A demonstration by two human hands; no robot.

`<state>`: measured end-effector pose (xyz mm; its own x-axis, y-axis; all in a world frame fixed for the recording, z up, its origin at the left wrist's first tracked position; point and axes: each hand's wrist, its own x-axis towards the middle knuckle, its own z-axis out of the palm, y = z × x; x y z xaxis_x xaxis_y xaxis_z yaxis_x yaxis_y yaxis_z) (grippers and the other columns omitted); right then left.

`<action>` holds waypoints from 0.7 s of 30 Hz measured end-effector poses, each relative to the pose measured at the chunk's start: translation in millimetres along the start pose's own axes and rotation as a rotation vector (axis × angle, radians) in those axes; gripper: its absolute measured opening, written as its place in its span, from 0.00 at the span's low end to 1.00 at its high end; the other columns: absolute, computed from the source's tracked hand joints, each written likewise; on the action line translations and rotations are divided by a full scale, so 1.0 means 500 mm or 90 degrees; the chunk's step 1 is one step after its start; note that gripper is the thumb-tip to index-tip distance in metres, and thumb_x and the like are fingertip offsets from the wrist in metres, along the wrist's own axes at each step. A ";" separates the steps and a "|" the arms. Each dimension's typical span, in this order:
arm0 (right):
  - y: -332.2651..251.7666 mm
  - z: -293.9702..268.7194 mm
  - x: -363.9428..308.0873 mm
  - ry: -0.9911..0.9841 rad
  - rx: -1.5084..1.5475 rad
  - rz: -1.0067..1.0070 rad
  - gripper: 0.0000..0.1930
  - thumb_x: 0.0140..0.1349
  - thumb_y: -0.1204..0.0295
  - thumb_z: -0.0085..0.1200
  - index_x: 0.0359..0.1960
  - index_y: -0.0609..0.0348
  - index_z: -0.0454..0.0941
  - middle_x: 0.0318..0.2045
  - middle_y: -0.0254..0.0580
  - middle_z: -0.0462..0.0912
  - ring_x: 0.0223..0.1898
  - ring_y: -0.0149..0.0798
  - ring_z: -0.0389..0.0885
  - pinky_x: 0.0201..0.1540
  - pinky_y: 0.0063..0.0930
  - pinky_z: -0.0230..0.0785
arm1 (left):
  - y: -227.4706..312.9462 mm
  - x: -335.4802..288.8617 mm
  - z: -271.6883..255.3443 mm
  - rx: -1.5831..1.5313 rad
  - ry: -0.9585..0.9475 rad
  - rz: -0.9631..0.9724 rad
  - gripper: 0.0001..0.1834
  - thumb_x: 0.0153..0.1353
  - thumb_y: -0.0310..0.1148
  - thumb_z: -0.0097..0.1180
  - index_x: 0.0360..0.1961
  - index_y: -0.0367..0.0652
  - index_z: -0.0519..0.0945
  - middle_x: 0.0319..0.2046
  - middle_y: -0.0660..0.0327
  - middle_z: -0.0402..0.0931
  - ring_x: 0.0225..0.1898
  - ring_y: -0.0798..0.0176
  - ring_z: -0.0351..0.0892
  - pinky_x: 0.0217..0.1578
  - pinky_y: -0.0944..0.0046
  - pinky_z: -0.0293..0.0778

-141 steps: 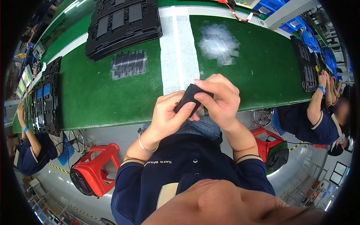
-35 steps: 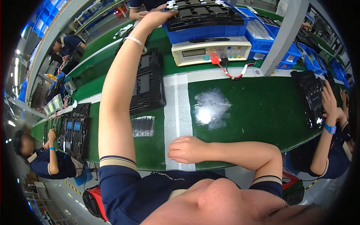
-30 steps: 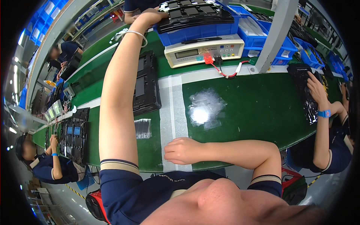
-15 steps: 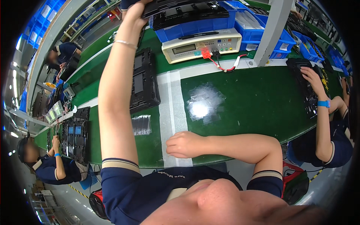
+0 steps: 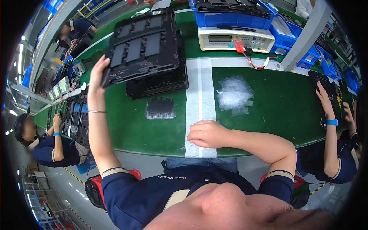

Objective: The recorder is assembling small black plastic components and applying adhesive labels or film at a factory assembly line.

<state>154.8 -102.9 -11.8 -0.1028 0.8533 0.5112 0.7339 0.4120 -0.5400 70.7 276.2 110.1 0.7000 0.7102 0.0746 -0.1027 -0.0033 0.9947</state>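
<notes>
My left hand (image 5: 98,72) grips the left edge of a black plastic tray (image 5: 143,48) with several rectangular grey cells. The tray is tilted above a stack of similar black trays (image 5: 159,87) at the left of the green table; whether it touches them I cannot tell. My right hand (image 5: 207,133) rests near the table's front edge on a white strip (image 5: 193,92), fingers curled in, with nothing visible in them. Between the hands lies a small batch of clear film pieces (image 5: 161,108), partly over something dark. A loose heap of clear film pieces (image 5: 235,95) lies beyond my right hand.
A cream bench meter (image 5: 235,40) with red and black leads stands at the back, before blue bins (image 5: 234,21) holding black trays. A grey post (image 5: 306,38) rises at back right. Co-workers sit at both sides; one's hand (image 5: 325,99) is on a black part at right.
My left hand has come back from the far side, bringing the black tray over the stack. My right hand stays on the white strip. The view has shifted.
</notes>
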 end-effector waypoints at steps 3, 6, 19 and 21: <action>-0.002 -0.002 0.006 0.001 -0.036 -0.001 0.03 0.51 0.73 0.54 0.27 0.56 0.75 0.25 0.37 0.74 0.30 0.40 0.76 0.33 0.33 0.71 | -0.070 0.013 0.009 -0.013 -0.048 -0.025 0.28 0.57 0.28 0.54 0.57 0.30 0.63 0.45 0.53 0.74 0.41 0.66 0.77 0.43 0.69 0.73; -0.005 0.002 0.010 0.004 0.003 0.043 0.03 0.51 0.73 0.54 0.27 0.56 0.75 0.25 0.37 0.75 0.28 0.42 0.76 0.33 0.33 0.71 | -0.118 0.028 0.015 0.016 -0.138 -0.051 0.21 0.56 0.27 0.53 0.51 0.31 0.69 0.38 0.57 0.76 0.38 0.69 0.77 0.40 0.70 0.73; 0.001 -0.013 0.007 -0.025 0.003 0.074 0.04 0.49 0.73 0.56 0.28 0.56 0.75 0.26 0.37 0.74 0.29 0.42 0.76 0.33 0.33 0.70 | -0.211 -0.001 0.012 0.297 0.006 -0.033 0.28 0.61 0.34 0.50 0.61 0.36 0.62 0.51 0.56 0.70 0.49 0.62 0.70 0.52 0.69 0.62; 0.000 -0.016 0.003 -0.030 -0.002 0.076 0.05 0.49 0.74 0.57 0.28 0.56 0.76 0.26 0.37 0.75 0.29 0.41 0.76 0.33 0.33 0.69 | -0.217 0.004 -0.003 0.541 0.153 0.353 0.21 0.57 0.32 0.56 0.51 0.38 0.71 0.45 0.57 0.73 0.45 0.63 0.72 0.48 0.68 0.66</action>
<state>160.2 -104.2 -5.9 -0.0465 0.9101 0.4118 0.7447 0.3064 -0.5929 82.1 279.0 2.1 0.5372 0.5788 0.6135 0.2294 -0.8002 0.5541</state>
